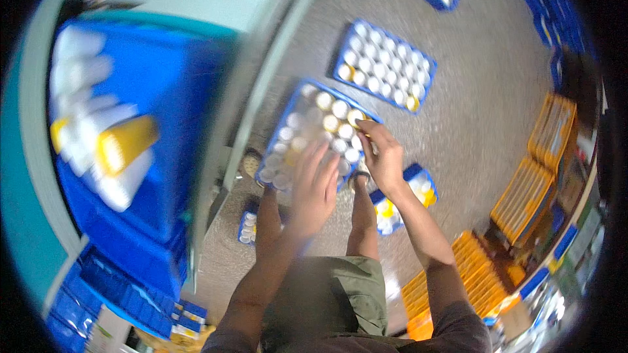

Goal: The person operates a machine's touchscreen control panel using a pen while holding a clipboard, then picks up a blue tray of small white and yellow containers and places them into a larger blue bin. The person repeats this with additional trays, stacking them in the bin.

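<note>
A blue crate (313,85) packed with rows of round white-topped containers, some with yellow sides, lies below my hands. My left hand (313,186) is over its near part, fingers stretched out and blurred, holding nothing that I can see. At the crate's right corner, the thumb and index finger of my right hand (384,155) are bent together at a yellow container with a white top (355,117). The fingertips partly cover that container. My left hand hides several containers beneath it.
Another filled blue crate (428,85) lies farther off, with one more (451,3) at the top. A partly filled blue crate (418,173) is near my right leg. At left stands a blue bin (190,59) holding white and yellow containers. Orange crates (523,196) line the right.
</note>
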{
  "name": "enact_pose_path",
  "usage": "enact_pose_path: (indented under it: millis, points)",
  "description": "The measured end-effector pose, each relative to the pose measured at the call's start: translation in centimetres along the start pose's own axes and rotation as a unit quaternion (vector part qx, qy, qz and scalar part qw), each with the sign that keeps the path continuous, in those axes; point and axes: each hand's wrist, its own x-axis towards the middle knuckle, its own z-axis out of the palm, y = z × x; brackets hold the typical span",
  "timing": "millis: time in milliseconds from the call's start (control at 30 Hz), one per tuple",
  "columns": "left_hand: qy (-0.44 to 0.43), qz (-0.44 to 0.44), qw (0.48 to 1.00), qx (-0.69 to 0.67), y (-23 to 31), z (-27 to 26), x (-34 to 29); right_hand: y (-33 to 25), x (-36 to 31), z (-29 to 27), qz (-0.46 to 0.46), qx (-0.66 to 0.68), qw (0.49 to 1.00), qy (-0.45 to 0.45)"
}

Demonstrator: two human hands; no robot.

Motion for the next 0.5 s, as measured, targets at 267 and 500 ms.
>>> enact_pose_path:
  millis: [267,500]
  points:
    - [0.190,-0.111,0.943,0.250,-0.4,-20.9,1.6,-31.0,19.6,7.0,-0.357,0.064,0.929,0.067]
    - [0.144,-0.086,0.965,0.202,-1.8,-19.8,2.3,-43.0,28.5,19.2,-0.345,-0.297,0.890,-0.012]
